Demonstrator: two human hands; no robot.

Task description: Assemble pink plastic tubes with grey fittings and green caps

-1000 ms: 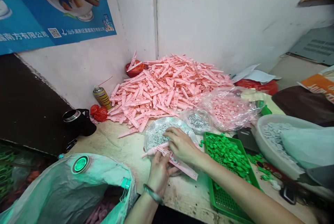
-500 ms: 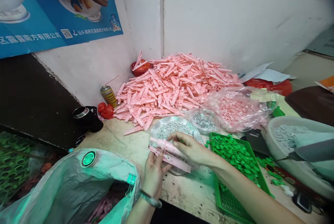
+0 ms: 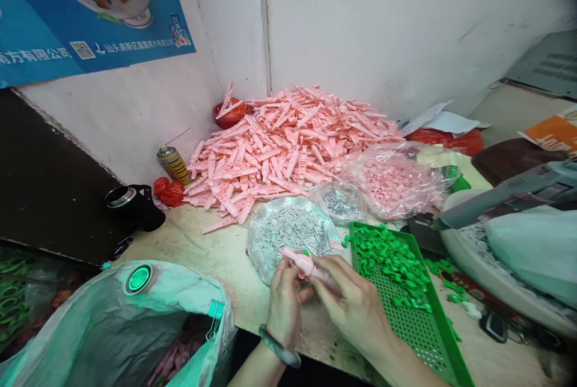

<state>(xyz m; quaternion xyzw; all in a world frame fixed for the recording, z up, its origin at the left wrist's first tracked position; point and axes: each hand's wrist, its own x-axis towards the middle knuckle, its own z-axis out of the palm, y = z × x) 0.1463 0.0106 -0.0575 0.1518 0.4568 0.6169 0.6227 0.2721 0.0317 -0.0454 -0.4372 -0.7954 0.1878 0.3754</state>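
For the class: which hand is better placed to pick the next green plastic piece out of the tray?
Right, probably: the right hand, pinching the pink plastic part, lies beside the green perforated plastic tray, while the left hand sits farther off, beyond that part.

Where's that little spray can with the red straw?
In the head view, the spray can sits at the back left of the bench, beside the pink plastic pile, just behind a crumpled red bag.

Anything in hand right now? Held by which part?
Yes, a pink moulded plastic piece. The right hand pinches its lower end; the left hand seems to hold it from below, partly hidden.
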